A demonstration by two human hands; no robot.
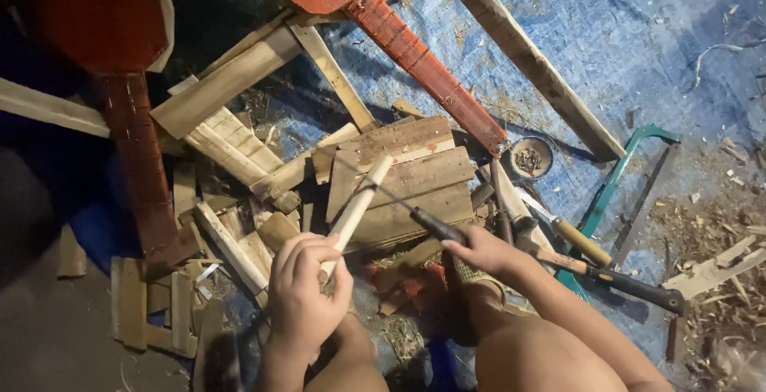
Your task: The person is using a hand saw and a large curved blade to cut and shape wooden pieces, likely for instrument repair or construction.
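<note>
Head view: left hand (306, 296) grips a pale stick (357, 210), its axis rising up-right over the boards (403, 176). Right hand (479, 250) clasps a dark-handled blade (399, 203) crossing the stick's upper part.

A stick (356, 210) lies across stacked boards (403, 176) on the tarp (606, 33); a tin (530, 157) sits right of them, a saw (618, 192) further right.
</note>
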